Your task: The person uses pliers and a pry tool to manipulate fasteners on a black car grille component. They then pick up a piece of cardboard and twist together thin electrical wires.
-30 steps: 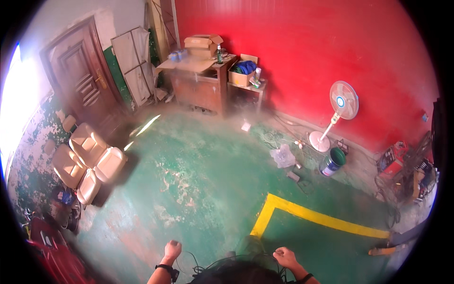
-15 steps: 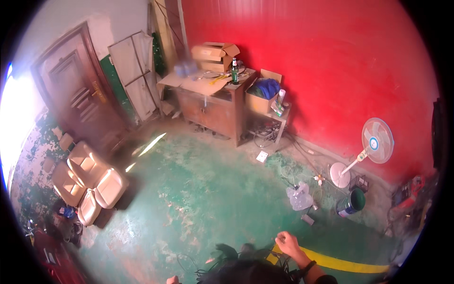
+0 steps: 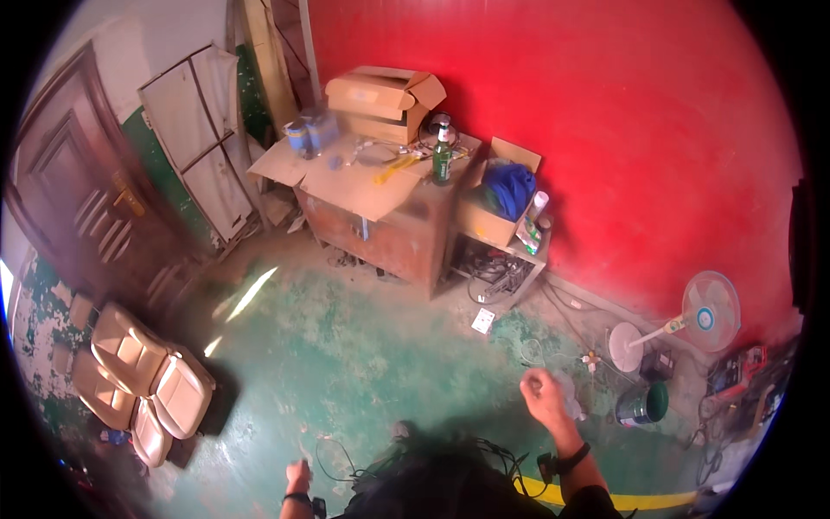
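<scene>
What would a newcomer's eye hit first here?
The bright red wall filling the upper right, with a white fan in front of it at far right. Then the beige seats at left and the green bottle on the wooden desk, upper centre. Low down, two bare hands: left, right.
</scene>
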The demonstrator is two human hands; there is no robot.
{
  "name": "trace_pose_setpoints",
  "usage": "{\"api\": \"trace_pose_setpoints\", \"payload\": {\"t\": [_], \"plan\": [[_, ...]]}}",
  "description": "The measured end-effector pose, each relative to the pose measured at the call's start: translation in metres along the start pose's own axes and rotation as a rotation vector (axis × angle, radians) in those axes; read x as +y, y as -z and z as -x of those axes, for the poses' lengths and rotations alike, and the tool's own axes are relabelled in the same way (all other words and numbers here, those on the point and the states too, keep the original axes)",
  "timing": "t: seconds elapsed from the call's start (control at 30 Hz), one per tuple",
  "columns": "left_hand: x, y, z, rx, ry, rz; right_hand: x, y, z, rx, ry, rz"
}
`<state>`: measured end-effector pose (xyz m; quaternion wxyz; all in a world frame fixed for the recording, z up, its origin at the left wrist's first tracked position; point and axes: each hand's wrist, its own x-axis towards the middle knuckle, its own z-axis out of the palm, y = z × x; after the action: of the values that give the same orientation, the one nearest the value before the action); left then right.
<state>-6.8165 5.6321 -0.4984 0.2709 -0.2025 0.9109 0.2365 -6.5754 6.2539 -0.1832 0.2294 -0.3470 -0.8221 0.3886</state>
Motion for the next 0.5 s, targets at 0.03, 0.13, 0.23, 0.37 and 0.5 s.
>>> {"api": "trace_pose_setpoints", "payload": {"t": [0.03,0.13,0.23,0.37,0.5], "plan": [[0.049,0.02,-0.027,0.064,-0.095,-0.001,-0.012,-0.002,-0.028,-0.007,-0.009,-0.014],[0.253,0.048,-0.039,-0.02,-0.383,0.261,-0.025,-0.003,-0.11,0.089,0.002,0.024],[0.434,0.077,0.001,-0.159,-0.536,0.37,-0.026,-0.016,-0.199,0.151,0.018,-0.026],[0.553,0.06,-0.01,-0.265,-0.616,0.473,-0.037,-0.054,-0.327,0.139,0.106,-0.062],[0.627,0.037,-0.015,-0.368,-0.486,0.431,-0.057,-0.094,-0.458,0.021,0.115,-0.095]]}}
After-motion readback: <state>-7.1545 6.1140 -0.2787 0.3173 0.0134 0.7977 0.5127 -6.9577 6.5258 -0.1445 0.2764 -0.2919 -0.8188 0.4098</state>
